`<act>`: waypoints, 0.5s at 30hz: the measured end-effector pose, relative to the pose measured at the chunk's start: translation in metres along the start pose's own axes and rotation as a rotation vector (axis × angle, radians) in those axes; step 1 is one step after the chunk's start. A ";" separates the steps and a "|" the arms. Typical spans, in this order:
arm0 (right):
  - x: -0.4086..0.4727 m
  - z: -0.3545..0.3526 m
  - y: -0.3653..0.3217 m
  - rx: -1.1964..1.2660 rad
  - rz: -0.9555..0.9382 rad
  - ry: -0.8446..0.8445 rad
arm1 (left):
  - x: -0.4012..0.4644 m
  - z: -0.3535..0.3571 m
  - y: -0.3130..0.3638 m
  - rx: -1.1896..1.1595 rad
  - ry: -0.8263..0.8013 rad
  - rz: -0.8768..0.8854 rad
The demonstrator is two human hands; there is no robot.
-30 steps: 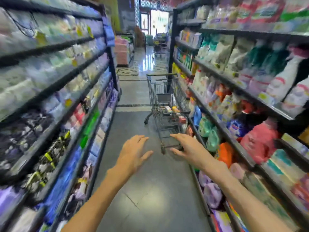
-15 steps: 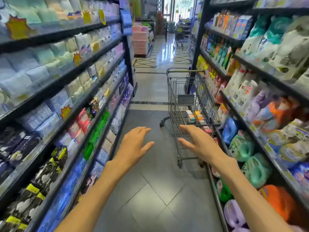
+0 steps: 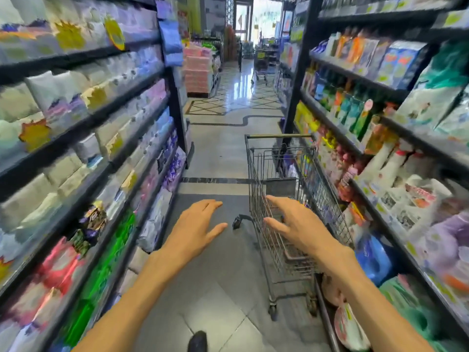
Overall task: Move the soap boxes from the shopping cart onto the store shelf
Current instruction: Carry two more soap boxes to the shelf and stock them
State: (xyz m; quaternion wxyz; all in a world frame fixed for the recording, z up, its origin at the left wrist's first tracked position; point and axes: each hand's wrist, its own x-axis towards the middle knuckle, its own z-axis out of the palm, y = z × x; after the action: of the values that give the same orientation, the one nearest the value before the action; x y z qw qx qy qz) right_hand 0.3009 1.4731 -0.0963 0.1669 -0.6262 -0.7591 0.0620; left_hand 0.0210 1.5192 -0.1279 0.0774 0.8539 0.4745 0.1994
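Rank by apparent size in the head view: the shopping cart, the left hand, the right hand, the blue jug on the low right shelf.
1. shopping cart
2. right hand and left hand: alike, no ranking
3. blue jug, partly hidden, so unsure

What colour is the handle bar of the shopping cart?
Dull olive-brown; the handle bar shows best in the head view.
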 end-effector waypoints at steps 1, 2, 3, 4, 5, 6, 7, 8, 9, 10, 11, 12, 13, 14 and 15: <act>0.025 0.005 0.009 0.000 0.026 0.004 | 0.027 0.004 -0.014 0.005 -0.014 0.026; 0.050 0.009 0.019 0.002 0.053 0.005 | 0.055 0.006 -0.029 0.002 -0.030 0.046; 0.074 0.012 0.028 0.007 0.078 0.003 | 0.083 0.009 -0.044 -0.003 -0.044 0.064; 0.097 0.013 0.037 0.015 0.106 -0.004 | 0.112 0.011 -0.057 -0.010 -0.056 0.078; 0.119 0.013 0.046 0.022 0.131 -0.004 | 0.142 0.013 -0.068 -0.016 -0.070 0.098; 0.141 0.012 0.055 0.021 0.158 0.001 | 0.174 0.014 -0.077 -0.016 -0.084 0.125; 0.161 0.009 0.065 0.017 0.186 0.017 | 0.205 0.018 -0.084 -0.014 -0.101 0.150; 0.183 0.007 0.079 0.014 0.228 0.033 | 0.241 0.025 -0.088 -0.016 -0.122 0.181; 0.197 0.005 0.088 0.005 0.250 0.045 | 0.266 0.029 -0.088 -0.014 -0.123 0.208; 0.208 0.003 0.096 -0.004 0.272 0.049 | 0.287 0.034 -0.086 -0.017 -0.131 0.234; 0.221 0.003 0.112 -0.009 0.312 0.060 | 0.316 0.044 -0.084 -0.033 -0.158 0.268; 0.233 0.002 0.129 -0.016 0.353 0.073 | 0.344 0.057 -0.080 -0.044 -0.181 0.308; 0.243 0.001 0.146 -0.028 0.380 0.088 | 0.371 0.069 -0.075 -0.048 -0.196 0.353; 0.253 0.000 0.162 -0.043 0.416 0.096 | 0.398 0.081 -0.069 -0.059 -0.211 0.393; 0.261 -0.001 0.179 -0.058 0.446 0.111 | 0.424 0.095 -0.063 -0.070 -0.230 0.435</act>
State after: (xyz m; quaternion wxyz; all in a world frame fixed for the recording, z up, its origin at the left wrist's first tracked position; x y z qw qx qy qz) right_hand 0.4259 1.7642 -0.1040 0.1725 -0.7854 -0.5931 0.0410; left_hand 0.2104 1.9153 -0.1211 0.1158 0.9498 0.2604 0.1290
